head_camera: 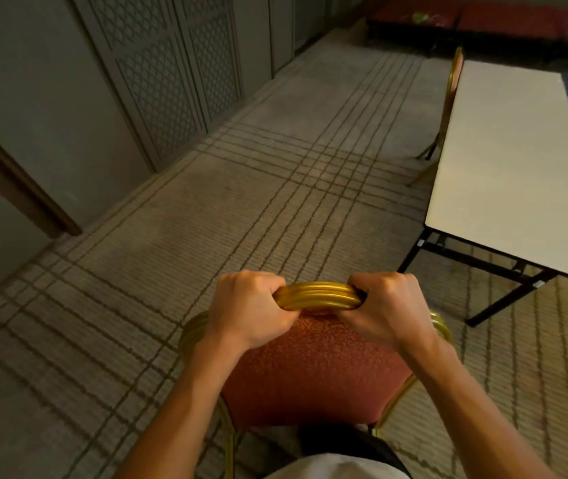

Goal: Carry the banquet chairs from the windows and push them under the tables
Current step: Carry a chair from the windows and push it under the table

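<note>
Red-cushioned banquet chair, ribbed gold top rail gripped by left hand and right hand

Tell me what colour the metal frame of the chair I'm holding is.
Gold. The chair frame shows best in the head view.

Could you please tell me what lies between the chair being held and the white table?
Only bare striped carpet, in the head view; the chair, gripped by the left hand and right hand, is apart from the table.
</note>
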{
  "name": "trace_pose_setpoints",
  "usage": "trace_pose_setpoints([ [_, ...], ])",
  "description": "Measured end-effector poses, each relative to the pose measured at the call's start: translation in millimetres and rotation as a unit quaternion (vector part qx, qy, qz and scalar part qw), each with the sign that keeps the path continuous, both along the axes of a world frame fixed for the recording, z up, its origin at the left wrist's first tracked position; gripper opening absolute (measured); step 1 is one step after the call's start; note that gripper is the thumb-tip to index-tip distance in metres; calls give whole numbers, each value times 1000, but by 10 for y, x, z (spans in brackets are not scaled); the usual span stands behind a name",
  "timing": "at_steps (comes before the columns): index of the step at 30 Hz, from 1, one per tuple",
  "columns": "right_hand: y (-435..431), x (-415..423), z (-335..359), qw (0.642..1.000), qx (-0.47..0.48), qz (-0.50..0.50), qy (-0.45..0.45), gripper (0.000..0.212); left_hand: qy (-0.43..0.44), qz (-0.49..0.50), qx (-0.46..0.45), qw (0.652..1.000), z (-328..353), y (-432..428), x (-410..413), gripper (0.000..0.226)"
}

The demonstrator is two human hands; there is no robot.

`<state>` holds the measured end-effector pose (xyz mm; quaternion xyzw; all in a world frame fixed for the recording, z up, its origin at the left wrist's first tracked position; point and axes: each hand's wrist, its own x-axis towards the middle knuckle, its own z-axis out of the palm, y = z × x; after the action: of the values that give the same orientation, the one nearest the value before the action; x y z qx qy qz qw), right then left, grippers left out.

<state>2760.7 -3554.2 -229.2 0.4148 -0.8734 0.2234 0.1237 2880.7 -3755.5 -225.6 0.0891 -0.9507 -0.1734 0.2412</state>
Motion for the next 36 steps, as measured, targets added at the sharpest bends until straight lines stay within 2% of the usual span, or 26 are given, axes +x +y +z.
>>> trace_pose_setpoints([
  [9, -873, -1604, -183, 999, -37, -7, -11, 34, -2, -31, -30, 999, -108, -928, -1704, 47],
  [13, -1259, -2431, -192, 999, -28, -8, -22, 30, -16, -19, -16, 1000, -87, -1292, -2479, 36],
  [23, -2017, -4007, -42, 1000, -16, -15, -8, 38, -23, -22, -6, 999, -3, -2068, -4082, 42],
  [34, -2947, -5610, -77, 993, 5, -115, -6, 33, -2, -115, 13, 993, -209, -3172, -6100, 40],
  [36, -3004, -5882, -55, 988, 2, -152, 18, 32, 12, -150, 4, 989, -179, -3257, -6511, 39],
])
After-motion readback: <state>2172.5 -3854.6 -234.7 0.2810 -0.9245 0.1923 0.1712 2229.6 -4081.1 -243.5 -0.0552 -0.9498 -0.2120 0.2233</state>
